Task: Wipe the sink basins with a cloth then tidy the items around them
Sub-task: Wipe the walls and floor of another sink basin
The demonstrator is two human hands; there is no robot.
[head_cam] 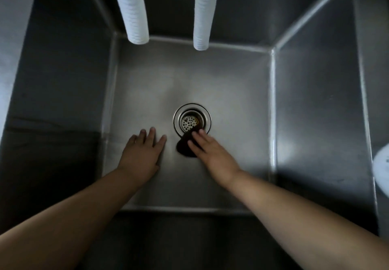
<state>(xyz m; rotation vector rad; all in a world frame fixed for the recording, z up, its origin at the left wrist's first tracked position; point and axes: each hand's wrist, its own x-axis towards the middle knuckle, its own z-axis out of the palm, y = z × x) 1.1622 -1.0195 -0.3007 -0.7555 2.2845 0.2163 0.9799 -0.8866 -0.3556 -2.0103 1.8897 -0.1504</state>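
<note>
Cloth point(184, 145) is a small dark wad on the basin point(147, 92) floor, just beside the drain strainer point(192, 120), its far edge lapping over the strainer rim; right hand point(210, 151) lies flat on top of it, fingers straight, pressing rather than gripping; left hand point(142, 153) is spread flat on the bare steel well left of the drain, holding nothing. Cloth looks soft, light and limp, probably damp; likely to slide easily on steel and bunch up; best driven by palm pressure on its middle, or pinched at the near edge to lift. Count: one cloth, one basin in view, one strainer, two white ribbed hoses point(131, 8) hanging at the back, two hands.
</note>
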